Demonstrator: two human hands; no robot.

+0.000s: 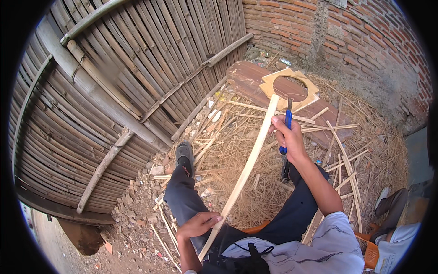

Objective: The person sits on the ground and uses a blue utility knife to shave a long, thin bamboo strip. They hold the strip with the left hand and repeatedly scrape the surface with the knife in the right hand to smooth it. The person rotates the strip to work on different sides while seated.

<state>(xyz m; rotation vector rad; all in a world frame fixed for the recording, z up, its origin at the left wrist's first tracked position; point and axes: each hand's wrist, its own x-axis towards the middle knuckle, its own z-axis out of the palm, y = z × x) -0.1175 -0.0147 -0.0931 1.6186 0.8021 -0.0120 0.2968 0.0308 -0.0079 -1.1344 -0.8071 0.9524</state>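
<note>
A long pale bamboo strip point(246, 170) slants across my lap, from near my body up toward the wooden board. Low in the view, my left hand point(200, 224) grips the strip near its lower end, thumb along its edge. My right hand point(291, 139) is closed around a blue utility knife point(288, 119), its blade pointing up and away. The fingertips of that hand are beside the strip's upper part; whether they touch it I cannot tell.
A pale piece with a round hole point(312, 94) lies on a brown wooden board point(248, 82). Loose bamboo strips point(347, 166) and shavings point(232, 196) cover the ground. A bamboo fence point(150, 59) stands left, a brick wall point(292, 23) behind. Another person's leg point(391, 210) shows at right.
</note>
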